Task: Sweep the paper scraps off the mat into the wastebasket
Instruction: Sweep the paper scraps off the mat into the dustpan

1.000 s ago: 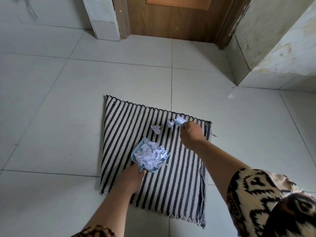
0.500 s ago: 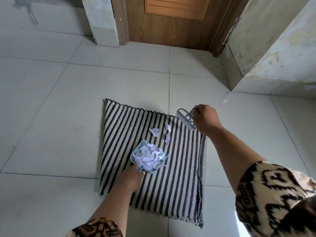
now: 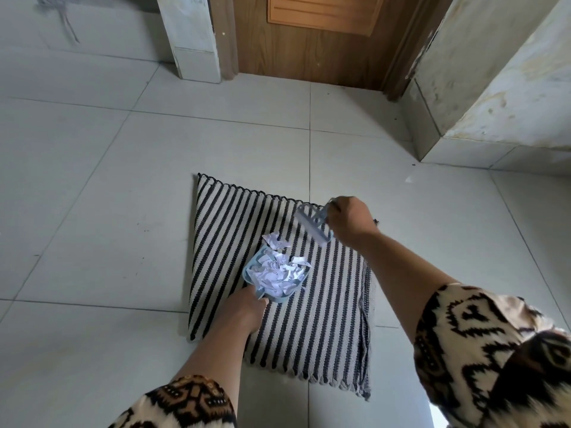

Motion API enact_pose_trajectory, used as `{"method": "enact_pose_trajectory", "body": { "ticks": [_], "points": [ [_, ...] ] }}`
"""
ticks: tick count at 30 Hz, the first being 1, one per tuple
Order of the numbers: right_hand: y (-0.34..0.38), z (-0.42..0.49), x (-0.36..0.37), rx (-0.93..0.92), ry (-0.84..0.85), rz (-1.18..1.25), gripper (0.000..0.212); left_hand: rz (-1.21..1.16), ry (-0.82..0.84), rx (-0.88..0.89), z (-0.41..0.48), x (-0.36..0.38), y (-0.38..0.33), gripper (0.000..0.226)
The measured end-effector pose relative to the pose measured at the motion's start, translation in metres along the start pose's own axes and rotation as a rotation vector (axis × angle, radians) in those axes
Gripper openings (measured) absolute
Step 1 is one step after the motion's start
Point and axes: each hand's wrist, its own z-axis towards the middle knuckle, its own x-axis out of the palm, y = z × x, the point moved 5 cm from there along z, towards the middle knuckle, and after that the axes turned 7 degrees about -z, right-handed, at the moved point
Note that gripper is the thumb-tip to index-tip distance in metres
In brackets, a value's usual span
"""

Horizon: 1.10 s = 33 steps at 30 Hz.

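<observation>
Gripping the handle of the dustpan (image 3: 268, 274), your left hand (image 3: 244, 313) holds the pan flat on the striped mat (image 3: 327, 310), its tray heaped with paper scraps (image 3: 279, 273). Your right hand (image 3: 349, 220) has its fingers curled round the handle of the brush (image 3: 312, 225), held over the mat's far right part. Half a second ago the loose scraps (image 3: 273, 240) lay scattered beyond the pan; now they are bunched against its far lip, with the brush nearer them.
</observation>
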Motion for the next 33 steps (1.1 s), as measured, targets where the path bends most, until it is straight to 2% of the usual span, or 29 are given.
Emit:
{"method": "enact_pose_trajectory", "body": {
  "ticks": [2,4,8,12,15,19,26,33],
  "points": [
    [-0.013,0.005,-0.02,0.05,-0.111,-0.055,0.035,-0.002,-0.008,0.005,0.0,-0.001,-0.001,0.037],
    [-0.029,0.007,-0.027,0.128,-0.153,-0.085,0.033,-0.002,-0.013,0.019,-0.001,-0.002,-0.002,0.033],
    [-0.046,-0.001,-0.009,0.192,-0.042,-0.134,0.03,0.03,-0.024,0.05,-0.004,-0.004,-0.004,0.028],
    [-0.032,-0.003,0.0,0.144,0.078,0.033,0.03,0.044,-0.017,0.044,-0.006,-0.003,-0.003,0.028],
    [-0.027,0.001,-0.01,0.162,-0.003,0.138,0.032,0.015,-0.014,0.027,-0.007,-0.003,-0.003,0.03],
    [-0.026,-0.006,-0.018,0.188,-0.081,-0.038,0.03,-0.001,-0.018,0.045,-0.007,-0.005,-0.004,0.029],
    [0.006,-0.032,0.028,0.116,0.156,0.028,0.027,-0.052,0.006,0.02,-0.007,-0.006,-0.001,0.037],
    [0.025,-0.055,0.053,0.101,0.248,0.039,0.03,-0.057,0.038,-0.012,-0.01,-0.001,0.002,0.039]
  ]
}}
